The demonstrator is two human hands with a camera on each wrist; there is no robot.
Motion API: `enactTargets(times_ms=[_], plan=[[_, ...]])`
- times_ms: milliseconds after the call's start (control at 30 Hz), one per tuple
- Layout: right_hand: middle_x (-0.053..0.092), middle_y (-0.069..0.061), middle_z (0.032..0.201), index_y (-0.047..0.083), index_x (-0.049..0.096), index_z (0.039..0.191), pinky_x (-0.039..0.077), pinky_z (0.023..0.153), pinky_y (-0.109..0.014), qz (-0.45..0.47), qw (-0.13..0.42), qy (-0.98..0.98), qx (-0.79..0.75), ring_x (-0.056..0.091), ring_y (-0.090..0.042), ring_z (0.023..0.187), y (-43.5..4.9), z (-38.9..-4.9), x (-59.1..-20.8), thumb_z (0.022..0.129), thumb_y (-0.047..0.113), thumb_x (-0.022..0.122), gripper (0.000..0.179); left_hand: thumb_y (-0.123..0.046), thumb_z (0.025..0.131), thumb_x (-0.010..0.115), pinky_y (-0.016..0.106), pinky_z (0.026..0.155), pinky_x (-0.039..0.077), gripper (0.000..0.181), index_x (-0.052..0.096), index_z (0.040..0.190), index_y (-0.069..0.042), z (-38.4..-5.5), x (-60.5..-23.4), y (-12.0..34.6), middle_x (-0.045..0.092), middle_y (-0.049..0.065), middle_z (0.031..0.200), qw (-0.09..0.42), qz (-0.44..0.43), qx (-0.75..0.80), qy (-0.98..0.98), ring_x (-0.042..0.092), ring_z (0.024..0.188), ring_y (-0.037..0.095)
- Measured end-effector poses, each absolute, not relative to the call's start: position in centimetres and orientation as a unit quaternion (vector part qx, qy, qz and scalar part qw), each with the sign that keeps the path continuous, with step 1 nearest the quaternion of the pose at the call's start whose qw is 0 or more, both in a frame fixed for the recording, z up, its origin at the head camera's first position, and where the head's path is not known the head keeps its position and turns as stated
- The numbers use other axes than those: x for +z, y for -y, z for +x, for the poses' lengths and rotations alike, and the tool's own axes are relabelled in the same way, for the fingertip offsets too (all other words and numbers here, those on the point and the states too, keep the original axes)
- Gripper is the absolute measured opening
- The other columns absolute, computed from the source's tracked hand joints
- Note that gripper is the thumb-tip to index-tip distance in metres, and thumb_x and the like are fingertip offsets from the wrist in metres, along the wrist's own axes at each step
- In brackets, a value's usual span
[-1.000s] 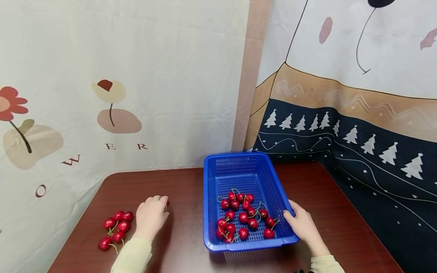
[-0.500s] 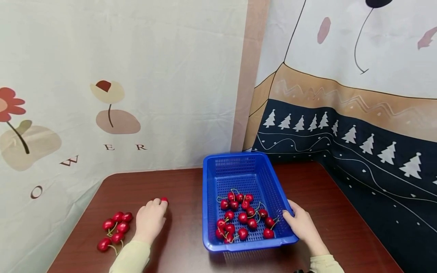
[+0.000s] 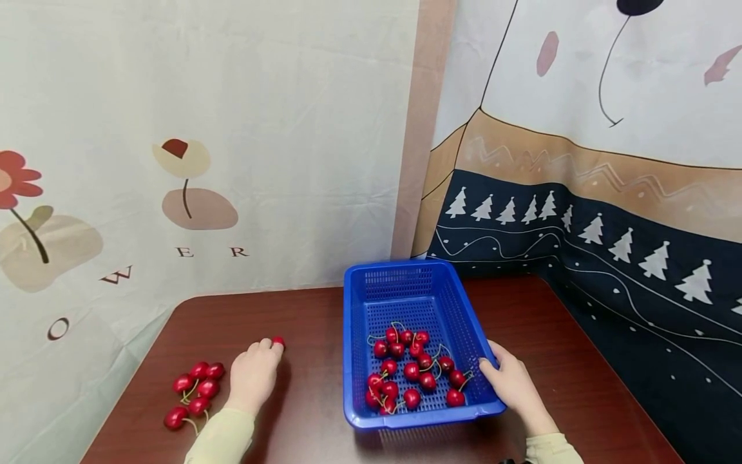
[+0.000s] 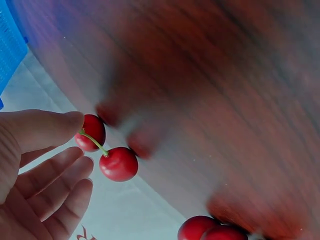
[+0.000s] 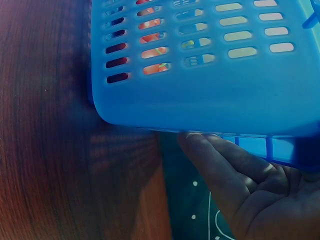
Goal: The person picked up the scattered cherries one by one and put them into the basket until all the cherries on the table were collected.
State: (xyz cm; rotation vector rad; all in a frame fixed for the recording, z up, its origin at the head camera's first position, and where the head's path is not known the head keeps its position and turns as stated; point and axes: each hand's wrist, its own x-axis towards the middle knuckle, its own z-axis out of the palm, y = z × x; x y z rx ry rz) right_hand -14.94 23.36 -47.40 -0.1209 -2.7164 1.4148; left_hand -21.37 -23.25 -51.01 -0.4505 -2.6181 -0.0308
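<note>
Left hand (image 3: 253, 377) pinched a cherry pair (image 4: 117, 163), loose cherries (image 3: 207, 388) at its nine o'clock; right hand (image 3: 516, 385) gripped the basket (image 3: 426, 419) at four.

A pale flower-printed cloth (image 3: 301, 161) and navy tree-printed cloth (image 3: 628, 322) border a brown table (image 3: 313, 341).

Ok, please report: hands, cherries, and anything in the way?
Left hand seems to pinch cherry pair. Right hand holds basket. Other cherries: some on table, some in basket. Nothing seen between left hand and basket.
</note>
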Motion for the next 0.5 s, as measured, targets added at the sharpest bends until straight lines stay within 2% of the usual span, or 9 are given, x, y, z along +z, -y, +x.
enactTargets(times_ms=[300, 500], plan=[[0.068, -0.026, 0.109, -0.007, 0.049, 0.138, 0.059, 0.065, -0.043, -0.036, 0.041, 0.887, 0.458, 0.071, -0.028, 0.078, -23.32, -14.99, -47.21, 0.096, 0.008, 0.057, 0.044, 0.009, 0.075, 0.074, 0.044, 0.05, 0.052, 0.022, 0.065, 0.091, -0.004, -21.4, -50.92, 23.3, 0.055, 0.013, 0.076, 0.219, -0.157, -0.02, 0.963, 0.056, 0.067, 0.032], [0.068, -0.026, 0.109, -0.007, 0.049, 0.138, 0.059, 0.064, -0.043, -0.038, 0.039, 0.885, 0.462, 0.071, -0.028, 0.078, -23.33, -15.02, -47.21, 0.096, 0.008, 0.057, 0.045, 0.009, 0.078, 0.07, 0.045, 0.051, 0.052, 0.02, 0.066, 0.092, -0.003, -21.59, -51.14, 23.36, 0.056, 0.013, 0.076, 0.221, -0.157, -0.027, 0.962, 0.058, 0.068, 0.032]])
